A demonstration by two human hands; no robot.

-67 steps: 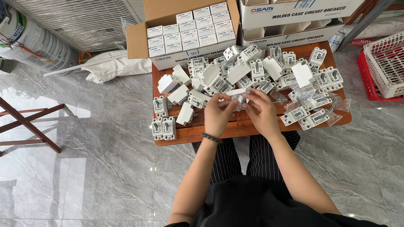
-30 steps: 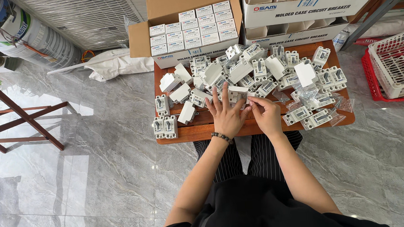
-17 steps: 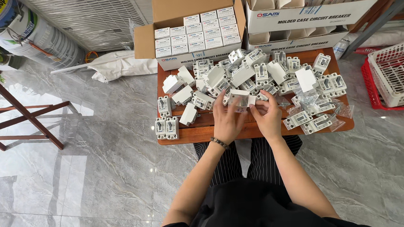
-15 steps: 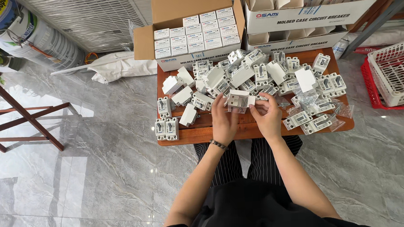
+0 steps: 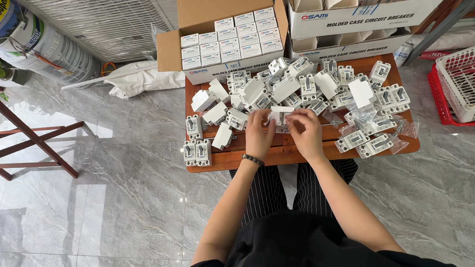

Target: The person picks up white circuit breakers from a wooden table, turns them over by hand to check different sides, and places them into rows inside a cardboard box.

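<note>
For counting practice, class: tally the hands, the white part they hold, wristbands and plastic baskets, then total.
Left hand: 1
Right hand: 1
White part: 1
Wristband: 1
White basket: 1
Red basket: 1
Total: 6

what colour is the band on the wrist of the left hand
Black: a thin band just below the left hand, seen in the head view.

A red basket (image 5: 436,96) holds a white basket (image 5: 473,80); wooden stool (image 5: 24,144) stands left.

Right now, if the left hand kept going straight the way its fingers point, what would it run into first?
The left hand points up the table, away from the person. Past the small white box it holds, it would probably first meet the heap of white breakers; depth is uncertain.
</note>
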